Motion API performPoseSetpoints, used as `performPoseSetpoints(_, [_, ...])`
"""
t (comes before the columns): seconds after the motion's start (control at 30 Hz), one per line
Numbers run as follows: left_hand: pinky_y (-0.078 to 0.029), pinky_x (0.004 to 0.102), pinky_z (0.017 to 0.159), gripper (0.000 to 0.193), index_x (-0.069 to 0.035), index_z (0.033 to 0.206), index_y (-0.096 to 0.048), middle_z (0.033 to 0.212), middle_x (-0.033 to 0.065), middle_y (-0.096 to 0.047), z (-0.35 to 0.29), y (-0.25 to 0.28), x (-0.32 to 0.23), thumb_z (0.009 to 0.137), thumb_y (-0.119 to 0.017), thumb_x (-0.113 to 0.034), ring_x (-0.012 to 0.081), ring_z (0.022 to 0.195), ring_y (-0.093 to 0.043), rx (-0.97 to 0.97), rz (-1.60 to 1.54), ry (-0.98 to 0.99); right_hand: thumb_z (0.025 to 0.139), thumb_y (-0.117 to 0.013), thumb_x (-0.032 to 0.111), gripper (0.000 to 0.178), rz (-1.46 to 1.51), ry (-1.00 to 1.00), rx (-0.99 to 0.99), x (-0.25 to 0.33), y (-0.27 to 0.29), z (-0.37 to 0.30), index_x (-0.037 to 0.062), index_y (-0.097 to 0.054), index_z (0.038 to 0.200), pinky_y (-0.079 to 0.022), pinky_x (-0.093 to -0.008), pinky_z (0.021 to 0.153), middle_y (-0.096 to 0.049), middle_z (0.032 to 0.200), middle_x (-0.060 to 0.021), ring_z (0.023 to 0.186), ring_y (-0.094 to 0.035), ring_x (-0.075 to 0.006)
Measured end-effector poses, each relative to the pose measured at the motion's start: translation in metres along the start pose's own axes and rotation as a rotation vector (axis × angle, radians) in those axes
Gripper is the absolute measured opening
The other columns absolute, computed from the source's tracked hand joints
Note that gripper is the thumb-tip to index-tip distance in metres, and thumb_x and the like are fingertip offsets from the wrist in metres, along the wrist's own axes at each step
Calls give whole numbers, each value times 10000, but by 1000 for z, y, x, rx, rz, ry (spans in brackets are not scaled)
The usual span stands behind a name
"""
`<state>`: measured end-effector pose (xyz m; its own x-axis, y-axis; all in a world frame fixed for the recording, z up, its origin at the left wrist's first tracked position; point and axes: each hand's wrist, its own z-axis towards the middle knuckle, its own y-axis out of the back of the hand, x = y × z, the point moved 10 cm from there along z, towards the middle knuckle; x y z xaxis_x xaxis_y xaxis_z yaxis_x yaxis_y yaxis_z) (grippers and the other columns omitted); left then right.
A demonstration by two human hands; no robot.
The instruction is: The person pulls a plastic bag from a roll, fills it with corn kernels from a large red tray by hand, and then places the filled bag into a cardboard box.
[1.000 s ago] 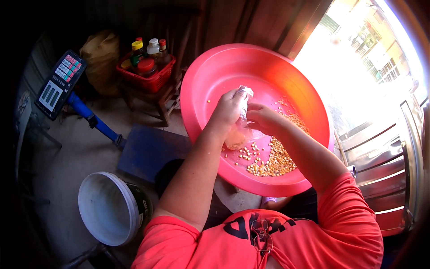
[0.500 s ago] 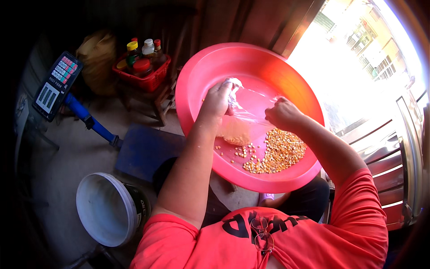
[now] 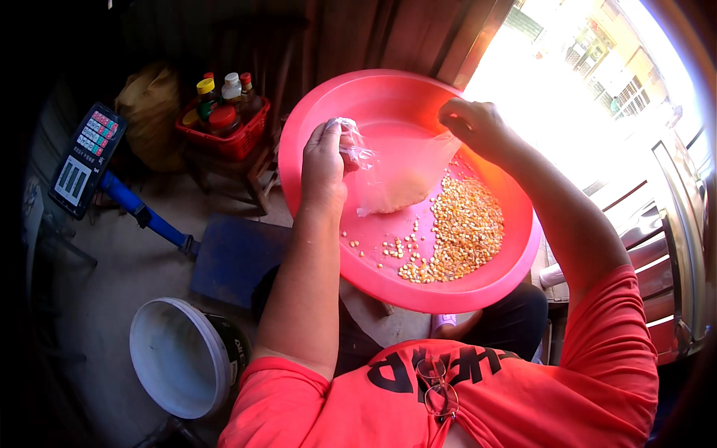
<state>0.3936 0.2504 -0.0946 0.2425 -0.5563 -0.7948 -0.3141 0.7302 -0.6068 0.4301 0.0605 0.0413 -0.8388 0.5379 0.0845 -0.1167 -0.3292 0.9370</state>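
A wide pink basin (image 3: 388, 81) sits before me, with a heap of yellow corn kernels (image 3: 467, 228) on its right side and scattered kernels near its front. Over it hangs a clear plastic bag (image 3: 396, 170), stretched between my hands, with tan, fine-looking stuff in its lower part. My left hand (image 3: 324, 160) is closed on the bag's bunched end. On the other side, my right hand (image 3: 478, 127) pinches the bag's edge near the basin's far right rim; its fingertips are partly hidden.
At the left stand a scale with a blue platform (image 3: 237, 257) and a keypad display (image 3: 88, 160), and a white bucket (image 3: 175, 358). A red basket (image 3: 239, 138) of bottles and jars rests on a wooden chair (image 3: 250, 175). Metal slats (image 3: 650, 261) are at right.
My right hand has moved up and away toward the far rim, pulling the bag's edge wider. My left hand has shifted slightly left. The view has shifted a little.
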Motion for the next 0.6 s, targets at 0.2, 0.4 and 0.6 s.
performPoseSetpoints(0.2, [-384, 201, 407, 173, -80, 870, -603, 651, -24, -535, -1, -2, -3, 916, -490, -203, 65, 498, -487, 4, -30, -33, 826, -581, 158, 90, 18, -52, -81, -17, 15, -2, 80, -587, 870, -475, -381, 610, -606, 701, -117, 652, -610, -290])
performPoseSetpoints(0.4, [-371, 215, 412, 154, -66, 868, -598, 641, -15, -518, 1, 5, -2, 913, -495, -171, 70, 496, -461, -48, -44, -13, 805, -582, 155, 125, 27, -97, 94, -6, -2, 5, 68, -603, 891, -487, -356, 634, -627, 738, -110, 680, -626, -260])
performPoseSetpoints(0.6, [-372, 234, 442, 171, -38, 825, -575, 641, 7, -517, 5, -1, -1, 915, -490, -156, 95, 513, -466, 27, -118, -29, 848, -570, 100, 97, 77, 18, 261, 17, -29, 0, 63, -615, 926, -490, -316, 695, -645, 848, -87, 763, -623, -188])
